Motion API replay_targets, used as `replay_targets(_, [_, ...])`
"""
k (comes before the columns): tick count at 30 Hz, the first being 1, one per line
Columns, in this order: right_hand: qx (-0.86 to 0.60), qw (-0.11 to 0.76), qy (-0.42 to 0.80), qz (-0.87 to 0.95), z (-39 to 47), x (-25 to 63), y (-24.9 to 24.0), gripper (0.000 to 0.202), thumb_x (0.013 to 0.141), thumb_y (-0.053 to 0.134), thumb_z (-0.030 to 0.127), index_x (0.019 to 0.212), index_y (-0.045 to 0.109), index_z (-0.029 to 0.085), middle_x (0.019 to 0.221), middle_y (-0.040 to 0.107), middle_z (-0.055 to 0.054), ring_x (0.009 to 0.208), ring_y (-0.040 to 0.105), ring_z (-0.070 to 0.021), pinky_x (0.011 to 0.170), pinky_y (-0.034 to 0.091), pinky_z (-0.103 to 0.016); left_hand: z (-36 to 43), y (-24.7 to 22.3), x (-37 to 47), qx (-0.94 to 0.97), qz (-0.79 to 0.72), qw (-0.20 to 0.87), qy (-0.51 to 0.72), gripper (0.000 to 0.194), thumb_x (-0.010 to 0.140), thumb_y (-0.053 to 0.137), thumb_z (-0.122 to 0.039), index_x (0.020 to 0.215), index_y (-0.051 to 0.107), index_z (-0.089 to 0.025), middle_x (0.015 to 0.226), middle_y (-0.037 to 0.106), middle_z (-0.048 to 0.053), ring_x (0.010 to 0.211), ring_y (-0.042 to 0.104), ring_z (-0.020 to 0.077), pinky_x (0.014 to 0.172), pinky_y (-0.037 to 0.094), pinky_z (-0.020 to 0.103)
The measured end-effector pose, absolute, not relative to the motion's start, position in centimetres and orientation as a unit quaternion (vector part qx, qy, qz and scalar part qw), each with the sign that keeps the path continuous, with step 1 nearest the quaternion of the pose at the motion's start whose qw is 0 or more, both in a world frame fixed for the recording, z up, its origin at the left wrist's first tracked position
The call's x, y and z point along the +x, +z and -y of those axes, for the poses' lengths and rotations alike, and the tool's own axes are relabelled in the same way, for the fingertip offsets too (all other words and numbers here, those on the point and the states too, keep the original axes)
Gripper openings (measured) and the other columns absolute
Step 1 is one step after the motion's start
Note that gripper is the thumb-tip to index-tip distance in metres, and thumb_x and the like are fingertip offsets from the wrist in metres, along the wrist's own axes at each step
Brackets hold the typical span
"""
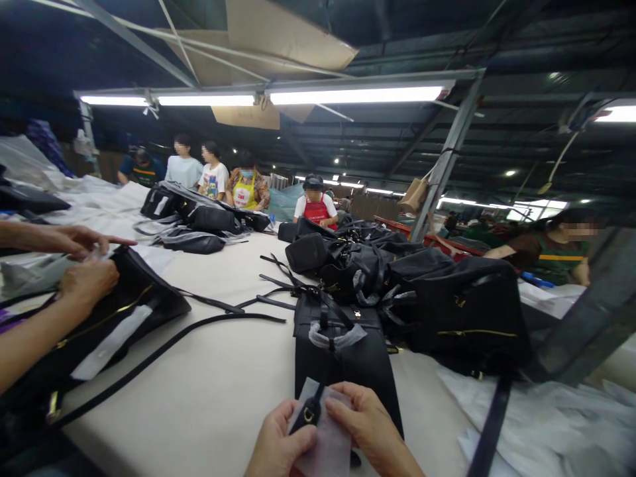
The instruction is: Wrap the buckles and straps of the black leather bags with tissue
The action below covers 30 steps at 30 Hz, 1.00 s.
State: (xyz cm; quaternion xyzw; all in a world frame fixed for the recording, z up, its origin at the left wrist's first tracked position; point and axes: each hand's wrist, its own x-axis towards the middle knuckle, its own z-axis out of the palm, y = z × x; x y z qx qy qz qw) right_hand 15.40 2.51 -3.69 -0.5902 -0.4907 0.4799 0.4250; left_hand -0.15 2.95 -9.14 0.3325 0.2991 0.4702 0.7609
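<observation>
In front of me my left hand [284, 436] grips a black strap [313, 405] near its gold-coloured metal fitting, thumb on top. A translucent plastic sheet [330, 440] lies under and beside the strap. My right hand [368, 424] pinches this sheet by its edge between thumb and fingers. Just beyond my hands a black backpack [348, 354] lies on the table, its top handle [338, 340] wrapped in clear plastic. Whether the strap belongs to this bag I cannot tell. The sheet's lower end runs out of view.
Several black bags [467, 305] are heaped at the right and middle of the pale table [218, 391]. At left a co-worker's hands [89, 281] work on another black bag [144, 291]. Thin plastic sheets [546, 411] lie at right, near a metal post [447, 156]. Several people stand behind.
</observation>
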Motion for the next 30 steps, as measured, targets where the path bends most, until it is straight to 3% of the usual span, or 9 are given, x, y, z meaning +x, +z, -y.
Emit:
replay_targets(5, [-0.588, 0.429, 0.48, 0.49, -3.0, 14.7, -3.6, 0.033, 0.062, 0.065, 0.043, 0.079, 0.072, 0.016, 0.05, 0.051, 0.004, 0.04, 0.037, -0.0087, 0.037, 0.027, -0.021, -3.6, -9.4, -0.2, 0.298, -0.325, 0.764, 0.471, 0.05, 0.046, 0.089, -0.049, 0.073, 0.069, -0.013, 0.065, 0.068, 0.004, 0.061, 0.06, 0.016, 0.058, 0.046, 0.025])
replay_targets(12, [-0.571, 0.415, 0.525, 0.476, -3.1, 14.7, -4.2, 0.039, 0.063, 0.066, 0.051, 0.081, 0.069, 0.016, 0.054, 0.054, 0.003, 0.045, 0.045, -0.0101, 0.041, 0.035, -0.02, -3.6, -9.4, -1.2, 0.335, -0.374, 0.722, 0.476, 0.049, 0.047, 0.091, -0.045, 0.077, 0.066, -0.015, 0.062, 0.065, -0.001, 0.047, 0.051, 0.0109, 0.044, 0.037, 0.021])
replay_targets(19, [-0.568, 0.416, 0.514, 0.49, -3.2, 14.5, -4.2, 0.037, 0.065, 0.067, 0.052, 0.076, 0.069, 0.017, 0.054, 0.053, 0.003, 0.047, 0.045, -0.0106, 0.042, 0.033, -0.02, -4.1, -9.1, -1.2, 0.293, -0.344, 0.749, 0.484, 0.049, 0.049, 0.087, -0.055, 0.066, 0.069, -0.013, 0.059, 0.066, 0.002, 0.059, 0.058, 0.016, 0.057, 0.044, 0.025])
replay_targets(25, [-0.566, 0.415, 0.513, 0.494, -3.1, 14.3, -3.8, 0.037, 0.067, 0.064, 0.055, 0.069, 0.061, 0.018, 0.049, 0.046, 0.006, 0.041, 0.038, -0.0079, 0.039, 0.028, -0.02, -4.1, -9.6, -1.4, 0.346, -0.35, 0.724, 0.484, 0.049, 0.049, 0.088, -0.05, 0.075, 0.069, -0.013, 0.063, 0.07, 0.003, 0.059, 0.059, 0.0168, 0.055, 0.042, 0.025])
replay_targets(30, [-0.585, 0.421, 0.493, 0.487, -3.5, 14.1, -4.2, 0.034, 0.065, 0.065, 0.053, 0.066, 0.053, 0.021, 0.045, 0.038, 0.01, 0.036, 0.032, -0.0066, 0.035, 0.023, -0.019, -3.4, -9.3, -1.2, 0.381, -0.356, 0.694, 0.496, 0.037, 0.056, 0.085, -0.04, 0.074, 0.066, -0.014, 0.066, 0.069, 0.0, 0.062, 0.059, 0.0163, 0.057, 0.042, 0.024])
